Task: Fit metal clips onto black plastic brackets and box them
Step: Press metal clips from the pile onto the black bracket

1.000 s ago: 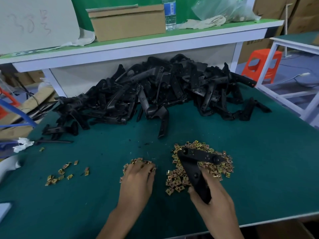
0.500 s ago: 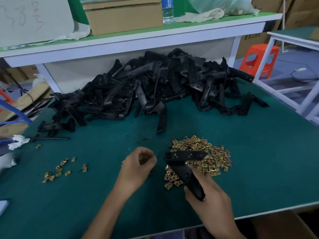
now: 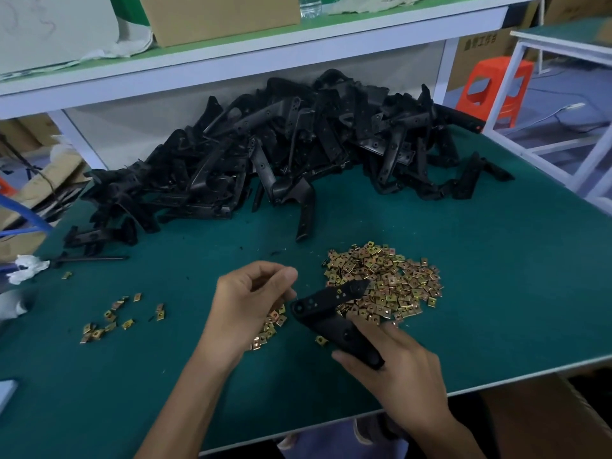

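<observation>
Head view: your right hand (image 3: 407, 376) grips the black bracket (image 3: 323, 309) by its lower end, fingers wrapped round it, lower centre of frame. The bracket's other end points up-right and overlaps the near edge of the main clip pile (image 3: 387, 279). Your left hand (image 3: 248, 303) sits just left of the bracket, fingers curled in toward the thumb; can't tell if a clip is pinched in there. A few more clips (image 3: 270, 329) lie under and beside that hand, and one loose clip (image 3: 320, 340) lies just below the bracket. A small clip scatter (image 3: 109, 321) sits at lower left, well apart from both hands. The heap of black brackets (image 3: 281, 160) fills the back of the green table (image 3: 496, 260), with one bracket leg sticking out toward the clip pile. A thin black rod (image 3: 89, 259) and a white rag (image 3: 26, 268) are at the left edge. The shelf (image 3: 231, 71) above the heap carries a cardboard box (image 3: 218, 14). Orange stool (image 3: 493, 87) at upper right, off the table.
</observation>
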The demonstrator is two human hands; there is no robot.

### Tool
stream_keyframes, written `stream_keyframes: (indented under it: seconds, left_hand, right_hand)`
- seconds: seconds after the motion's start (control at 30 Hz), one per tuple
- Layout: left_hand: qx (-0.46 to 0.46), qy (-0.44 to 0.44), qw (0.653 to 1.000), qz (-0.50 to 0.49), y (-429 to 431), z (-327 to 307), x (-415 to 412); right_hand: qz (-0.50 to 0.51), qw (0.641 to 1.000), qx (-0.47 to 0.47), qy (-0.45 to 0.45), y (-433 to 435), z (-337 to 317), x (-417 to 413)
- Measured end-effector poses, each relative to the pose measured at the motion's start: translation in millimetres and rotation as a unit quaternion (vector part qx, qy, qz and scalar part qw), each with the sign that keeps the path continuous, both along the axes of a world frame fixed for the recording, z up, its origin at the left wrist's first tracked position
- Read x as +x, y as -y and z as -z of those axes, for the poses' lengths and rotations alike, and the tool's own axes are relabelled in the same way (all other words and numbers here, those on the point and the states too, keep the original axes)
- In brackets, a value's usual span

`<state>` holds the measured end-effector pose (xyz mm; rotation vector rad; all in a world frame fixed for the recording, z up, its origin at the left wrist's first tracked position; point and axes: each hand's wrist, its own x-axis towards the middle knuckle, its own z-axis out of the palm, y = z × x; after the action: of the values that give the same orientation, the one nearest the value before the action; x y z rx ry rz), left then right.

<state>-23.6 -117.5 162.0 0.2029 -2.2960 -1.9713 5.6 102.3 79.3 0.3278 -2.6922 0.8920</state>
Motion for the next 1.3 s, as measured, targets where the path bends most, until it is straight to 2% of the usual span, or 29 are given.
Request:
stream_keyframes:
  seconds: [0.13, 0.33, 0.47, 0.6, 0.77, 1.2, 1.3]
  left_hand:
    - [-0.069, 0.024, 0.997, 0.014, 1.7, 2.2, -2.1]
    - [-0.032, 0.043, 0.998, 0.014, 3.5, 1.2, -1.2]
    - [-0.074, 0.04, 0.995, 0.056, 7.2, -1.4, 1.8]
    - [-0.078, 0.054, 0.991, 0.092, 5.3, -3.3, 4.5]
    - [-0.057, 0.06, 0.992, 0.093, 2.8, -3.2, 8.1]
    - [-0.128, 0.07, 0.981, 0.125, 9.9, -5.5, 6.8]
    - [-0.112, 0.067, 0.98, 0.151, 17.0, -7.9, 3.7]
  right_hand:
    - [-0.003, 1.0, 0.008, -0.015, 0.7, -1.0, 0.1]
    - [-0.014, 0.999, 0.025, -0.03, -0.2, -1.2, -0.5]
    - [-0.021, 0.998, 0.038, -0.035, -0.8, -1.0, -0.9]
    - [-0.021, 0.998, 0.044, -0.038, -0.6, -0.2, -1.4]
    - [-0.024, 0.998, 0.053, -0.032, -0.7, 2.3, -1.9]
    - [-0.035, 0.997, 0.069, -0.03, -0.6, 6.8, -3.5]
    - [-0.042, 0.997, 0.06, -0.027, -0.7, 6.8, -3.8]
